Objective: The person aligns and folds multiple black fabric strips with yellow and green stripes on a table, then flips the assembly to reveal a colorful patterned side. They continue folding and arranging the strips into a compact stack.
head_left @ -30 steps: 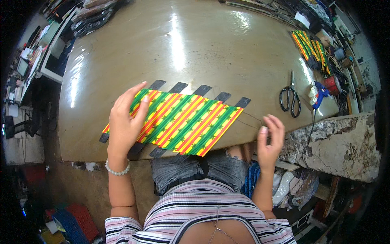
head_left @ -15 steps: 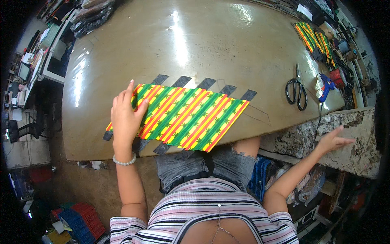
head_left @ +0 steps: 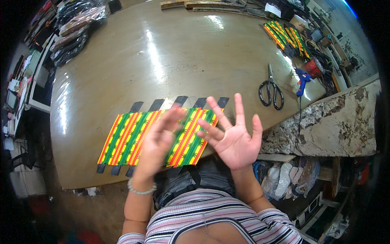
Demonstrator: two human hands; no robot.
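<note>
A panel of striped green, yellow and red strips with leaf prints (head_left: 130, 134) lies on the table, black mesh strap ends (head_left: 156, 105) sticking out along its far and near edges. Above its middle hovers my left hand (head_left: 154, 146), blurred by motion, its fingers loosely apart and nothing seen in them; a beaded bracelet (head_left: 142, 189) circles the wrist. My right hand (head_left: 239, 140) is raised near the panel's right end, palm showing, fingers spread and holding nothing.
Black-handled scissors (head_left: 271, 90) lie on the brown table (head_left: 109, 73) to the right. Beyond them are a blue glue gun (head_left: 302, 80) with a cord, a red spool (head_left: 314, 67) and a pile of striped strips (head_left: 286, 35). Plastic-wrapped bundles (head_left: 79, 28) sit far left. A rough ledge (head_left: 337, 126) adjoins the right edge.
My left hand has left the panel's left end and moved right, above its middle. My right hand has swung in from the far right. The whole view has shifted.
</note>
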